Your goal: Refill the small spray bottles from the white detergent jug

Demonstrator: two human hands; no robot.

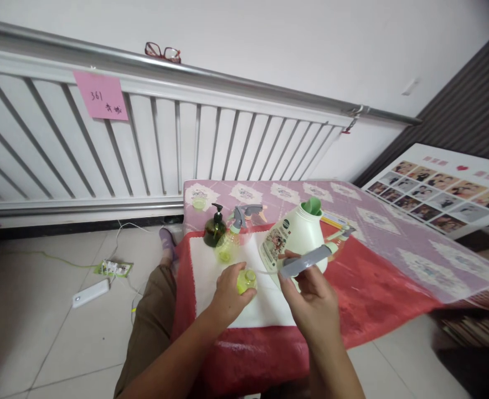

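My left hand [227, 293] is wrapped round a small yellow-green bottle [246, 280] standing open-necked on a white cloth [211, 266]. My right hand [310, 291] pinches a grey spray-trigger head [308, 259], its thin clear tube reaching left towards the bottle's neck. Just behind my right hand stands a large white jug [296, 235] with a green funnel [313, 206] in its mouth. A dark green pump bottle [215, 227] and a yellow-green spray bottle [230, 241] with a grey trigger stand at the cloth's far edge.
A red cloth [372, 288] covers the low table's near part, over a purple patterned cover [414, 244]. A small yellow-green cup [199, 201] sits at the far left corner. A white radiator [144, 144] with a pink note and glasses stands behind. A power bank [90, 292] lies on the floor.
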